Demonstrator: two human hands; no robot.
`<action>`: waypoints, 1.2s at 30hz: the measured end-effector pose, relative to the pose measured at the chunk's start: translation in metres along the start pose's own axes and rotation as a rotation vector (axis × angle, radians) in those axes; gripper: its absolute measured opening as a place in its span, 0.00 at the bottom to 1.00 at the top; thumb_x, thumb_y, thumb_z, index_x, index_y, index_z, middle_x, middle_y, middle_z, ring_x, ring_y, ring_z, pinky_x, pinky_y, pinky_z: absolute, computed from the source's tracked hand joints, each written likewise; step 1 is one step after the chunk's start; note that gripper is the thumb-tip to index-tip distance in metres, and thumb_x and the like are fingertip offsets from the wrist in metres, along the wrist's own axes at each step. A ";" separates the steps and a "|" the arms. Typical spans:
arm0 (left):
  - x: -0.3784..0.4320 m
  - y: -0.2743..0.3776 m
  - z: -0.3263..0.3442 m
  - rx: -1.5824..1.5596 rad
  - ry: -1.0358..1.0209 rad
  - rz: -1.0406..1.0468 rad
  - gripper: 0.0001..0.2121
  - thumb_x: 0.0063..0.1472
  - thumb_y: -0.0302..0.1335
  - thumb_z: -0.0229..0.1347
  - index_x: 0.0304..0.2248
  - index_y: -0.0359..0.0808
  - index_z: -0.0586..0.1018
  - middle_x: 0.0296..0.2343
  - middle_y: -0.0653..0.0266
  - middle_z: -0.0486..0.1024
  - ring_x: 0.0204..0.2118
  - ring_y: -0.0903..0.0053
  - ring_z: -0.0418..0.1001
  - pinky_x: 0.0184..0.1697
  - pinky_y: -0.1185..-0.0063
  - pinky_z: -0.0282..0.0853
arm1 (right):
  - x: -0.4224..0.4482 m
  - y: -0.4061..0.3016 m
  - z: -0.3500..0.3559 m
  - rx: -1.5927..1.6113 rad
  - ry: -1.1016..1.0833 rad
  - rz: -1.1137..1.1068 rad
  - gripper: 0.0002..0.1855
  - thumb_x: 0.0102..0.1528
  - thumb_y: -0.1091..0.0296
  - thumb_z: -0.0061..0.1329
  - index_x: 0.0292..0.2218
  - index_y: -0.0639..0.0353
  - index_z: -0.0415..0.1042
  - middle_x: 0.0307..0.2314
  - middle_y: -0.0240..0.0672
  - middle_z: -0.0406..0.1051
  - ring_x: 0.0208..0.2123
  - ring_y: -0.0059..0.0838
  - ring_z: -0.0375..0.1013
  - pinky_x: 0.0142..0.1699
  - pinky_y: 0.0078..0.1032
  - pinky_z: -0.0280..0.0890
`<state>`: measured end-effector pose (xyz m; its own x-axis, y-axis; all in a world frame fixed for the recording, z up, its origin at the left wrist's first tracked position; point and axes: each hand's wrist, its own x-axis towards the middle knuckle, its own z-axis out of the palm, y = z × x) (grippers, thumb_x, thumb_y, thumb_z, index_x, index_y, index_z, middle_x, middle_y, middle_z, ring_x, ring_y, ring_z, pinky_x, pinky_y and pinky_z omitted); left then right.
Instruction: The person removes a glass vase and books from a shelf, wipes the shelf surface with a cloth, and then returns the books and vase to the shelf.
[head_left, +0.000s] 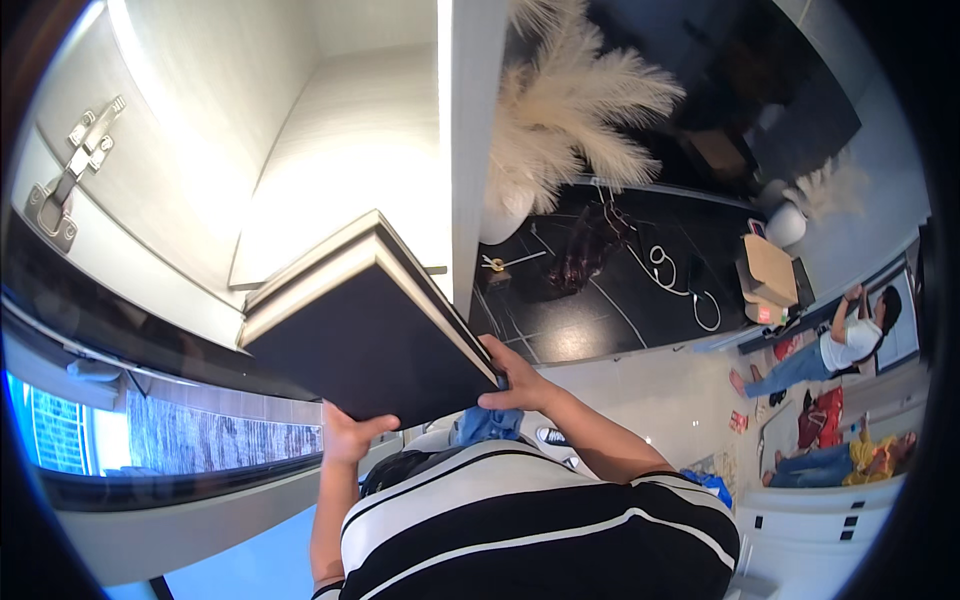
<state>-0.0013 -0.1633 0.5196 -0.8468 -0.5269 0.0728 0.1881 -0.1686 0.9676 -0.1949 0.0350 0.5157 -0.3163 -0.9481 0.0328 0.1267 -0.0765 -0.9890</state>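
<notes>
A large black hardcover book (375, 337) with cream page edges is held up in front of me, tilted. A second pale, dark-edged layer shows behind it; I cannot tell whether that is another book. My left hand (351, 435) grips the near left edge, thumb on the cover. My right hand (517, 379) holds the right edge, thumb on the near corner and fingers mostly hidden behind. The far part of the book overlaps a lit cabinet compartment (345, 135) in view; contact with the cabinet is unclear.
A metal hinge (75, 169) is fitted at left. Right of the upright panel (476, 90) are pampas grass (577, 97) in a white vase (506, 217), white cables (664, 274) and a cardboard box (769, 274) on a black counter (600, 330). Two people are farther right.
</notes>
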 end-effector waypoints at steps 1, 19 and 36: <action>-0.005 -0.013 0.001 -0.003 -0.017 -0.014 0.32 0.34 0.17 0.66 0.44 0.33 0.68 0.37 0.62 0.71 0.37 0.73 0.71 0.46 0.76 0.66 | -0.008 0.003 -0.004 0.004 0.021 0.006 0.42 0.41 0.67 0.61 0.53 0.60 0.52 0.43 0.34 0.62 0.49 0.24 0.59 0.55 0.24 0.52; 0.077 0.018 0.093 0.678 -0.780 0.116 0.33 0.52 0.24 0.57 0.56 0.32 0.55 0.43 0.50 0.71 0.44 0.66 0.70 0.46 0.75 0.64 | -0.202 0.139 -0.036 0.652 1.010 0.045 0.29 0.43 0.78 0.53 0.47 0.55 0.61 0.38 0.36 0.68 0.39 0.31 0.70 0.47 0.32 0.66; 0.139 0.085 0.045 0.487 0.150 0.676 0.11 0.61 0.20 0.43 0.43 0.29 0.69 0.23 0.64 0.72 0.28 0.85 0.67 0.37 0.86 0.61 | -0.167 0.282 -0.226 0.953 1.181 0.055 0.30 0.53 0.55 0.49 0.49 0.69 0.58 0.40 0.46 0.68 0.39 0.39 0.72 0.45 0.38 0.68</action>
<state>-0.1257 -0.2139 0.6228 -0.5480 -0.4958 0.6738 0.3659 0.5822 0.7260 -0.3190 0.2412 0.1989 -0.7810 -0.2085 -0.5887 0.5589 -0.6539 -0.5099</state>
